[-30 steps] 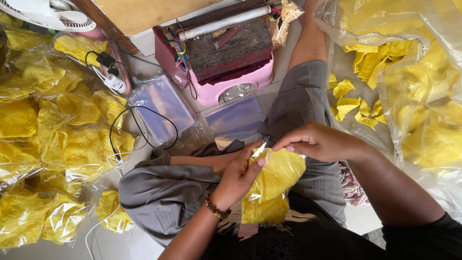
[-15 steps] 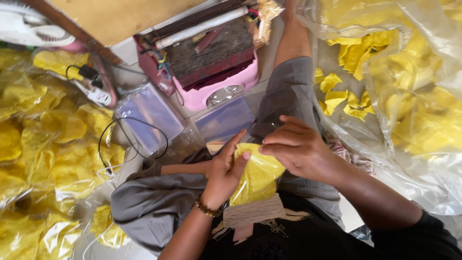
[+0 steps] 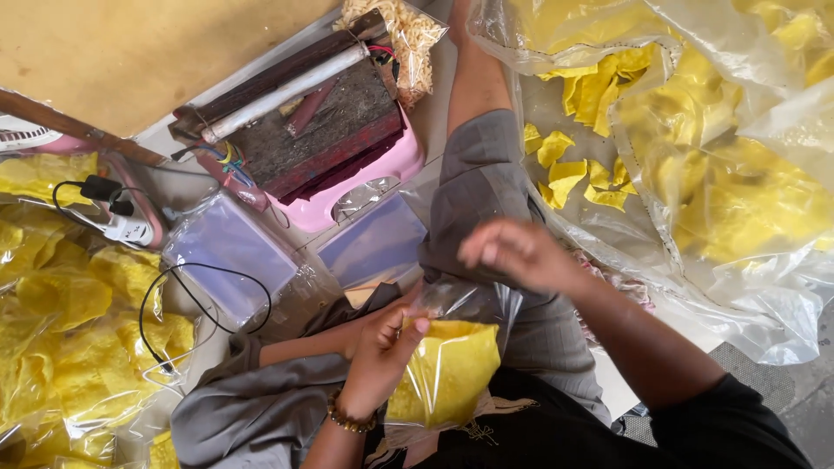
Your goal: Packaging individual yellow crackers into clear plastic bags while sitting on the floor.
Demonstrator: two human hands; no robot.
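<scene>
My left hand (image 3: 382,347) grips the upper edge of a clear plastic bag (image 3: 447,369) filled with yellow chips, held over my lap. Its loose open top stands up between my hands. My right hand (image 3: 512,252) hovers just above and to the right of the bag's top, blurred, fingers loosely curled, with nothing clearly in it.
A pink stool (image 3: 365,174) carrying a dark sealing device with a white bar (image 3: 287,82) stands ahead. Stacks of flat clear bags (image 3: 230,256) lie beside it. Filled chip bags (image 3: 78,330) pile at left. A big clear sack of yellow chips (image 3: 721,156) lies at right.
My right hand has let go of the bag's top and lifted up and away. The left hand has lowered the bag toward my lap. The view has shifted down and left.
</scene>
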